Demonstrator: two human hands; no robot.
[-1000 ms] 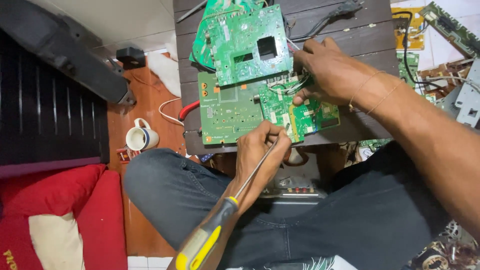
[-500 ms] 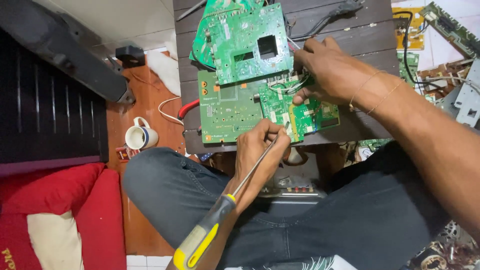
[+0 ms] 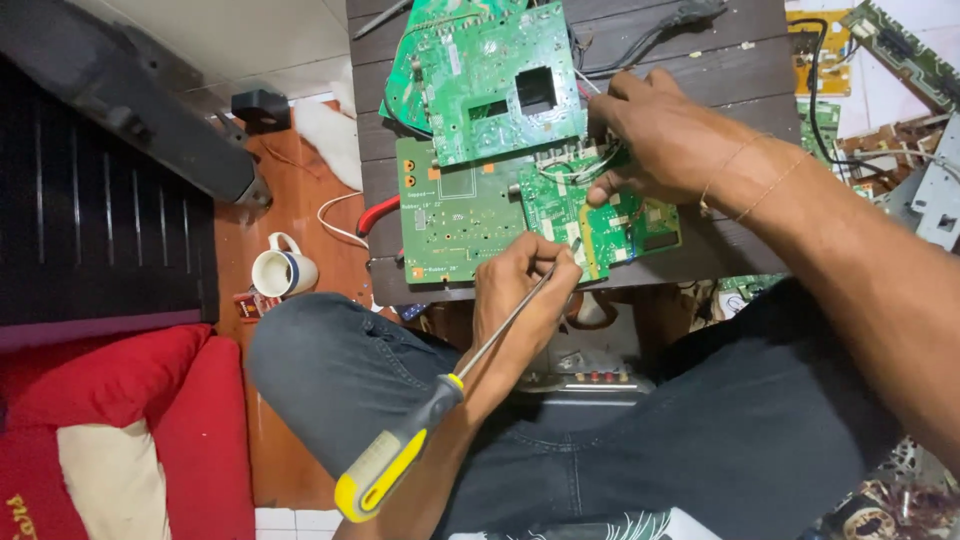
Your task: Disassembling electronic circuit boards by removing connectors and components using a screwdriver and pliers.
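My left hand [image 3: 523,285] grips the metal shaft of a screwdriver, whose yellow and black handle [image 3: 388,465] points down toward my lap. The tip rests on a small green circuit board [image 3: 625,225] near the front edge of a dark wooden table [image 3: 740,70]. My right hand [image 3: 665,140] presses down on that small board and on the white wires by it. A larger green board [image 3: 455,215] lies under it to the left. Another green board with a square cut-out [image 3: 495,80] lies on top further back.
A white mug [image 3: 280,270] stands on the orange floor at left, beside a black panel [image 3: 100,180]. Red cushions [image 3: 110,420] lie at lower left. More circuit boards and metal parts [image 3: 900,130] pile at right. A black cable [image 3: 650,30] runs across the table's far side.
Almost nothing differs. Both hands stay on the small board, and the screwdriver handle has shifted slightly.
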